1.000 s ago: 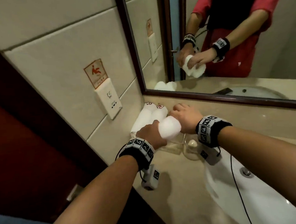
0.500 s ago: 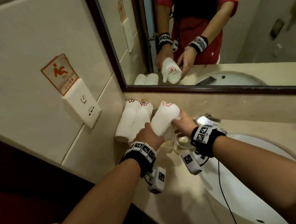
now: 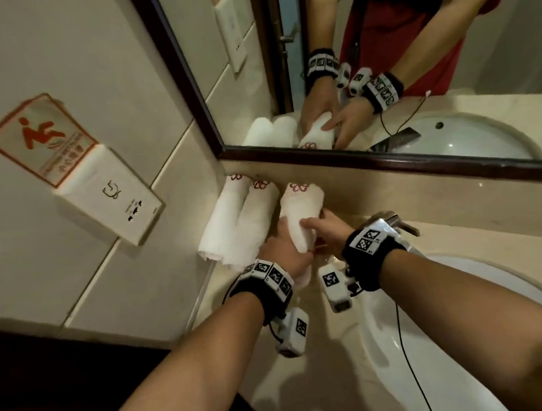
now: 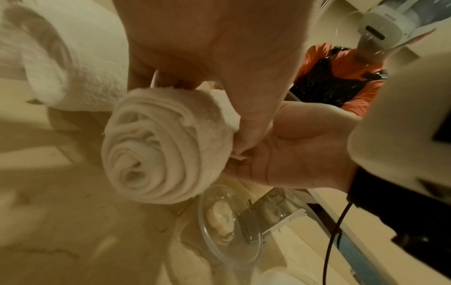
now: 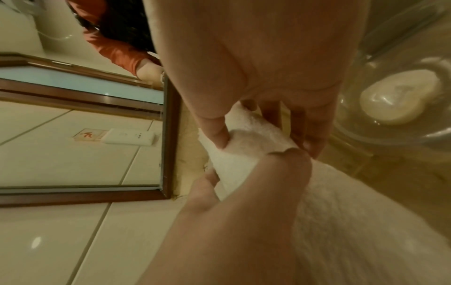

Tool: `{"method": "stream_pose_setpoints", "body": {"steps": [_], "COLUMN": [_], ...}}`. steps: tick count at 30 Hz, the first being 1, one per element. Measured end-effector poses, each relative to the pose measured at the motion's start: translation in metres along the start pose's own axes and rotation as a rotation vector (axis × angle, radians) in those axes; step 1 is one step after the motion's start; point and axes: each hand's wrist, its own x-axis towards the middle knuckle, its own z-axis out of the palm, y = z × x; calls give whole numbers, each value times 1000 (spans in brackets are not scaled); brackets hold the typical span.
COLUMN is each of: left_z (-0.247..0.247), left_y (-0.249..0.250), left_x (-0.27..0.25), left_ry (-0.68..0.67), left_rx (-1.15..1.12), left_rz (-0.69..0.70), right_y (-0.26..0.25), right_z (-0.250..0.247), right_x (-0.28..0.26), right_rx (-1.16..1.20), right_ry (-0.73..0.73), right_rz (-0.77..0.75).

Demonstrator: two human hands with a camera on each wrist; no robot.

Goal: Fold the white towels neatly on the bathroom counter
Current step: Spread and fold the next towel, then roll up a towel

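Nearest me is the beige counter with the white basin at my right, and a clear soap dish just under my hands. My left hand wraps the near end of a rolled towel, fingers curled round it. My right hand pinches its side between thumb and fingers. Two more rolls lie beside it against the tiled wall, below the mirror.

counter: beige stone | on it: two rolled towels, clear soap dish
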Motion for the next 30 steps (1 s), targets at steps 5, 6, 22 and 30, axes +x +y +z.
{"method": "stream_pose_setpoints", "body": {"steps": [5, 6, 22, 30], "left_z": [7, 9, 3, -3], "left_y": [-4, -5, -22, -31], "left_x": [11, 12, 32, 41], "left_ry": [-30, -30, 230, 254], "left_rx": [55, 66, 293, 391], "left_rz": [-22, -15, 75, 122], "right_y": [10, 12, 8, 7], "right_z": [1, 1, 28, 31], "right_x": [7, 10, 47, 56], "right_rx": [86, 110, 149, 107], "right_ry": [17, 20, 19, -30], "right_rz": [9, 10, -32, -35]}}
